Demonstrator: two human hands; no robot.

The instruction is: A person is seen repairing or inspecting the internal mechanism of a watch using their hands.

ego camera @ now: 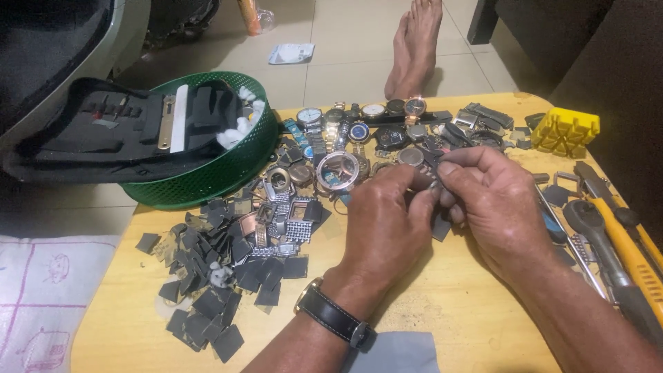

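Observation:
My left hand (387, 221), with a black-strapped wristwatch (331, 314) on its wrist, and my right hand (494, 200) meet over the middle of a small yellow wooden table (442, 297). Both pinch a small watch part (434, 181) between their fingertips; the fingers mostly hide it. Just beyond the hands lie several watches and watch cases (345, 128), among them a round case with a pink rim (337, 170).
A pile of dark square pads (221, 276) lies at the left of the table. A green mesh basket (221, 169) holds a black tool pouch (103, 131). A yellow block (565, 131) and yellow-handled tools (621, 242) lie at the right. A bare foot (414, 41) rests on the tiled floor.

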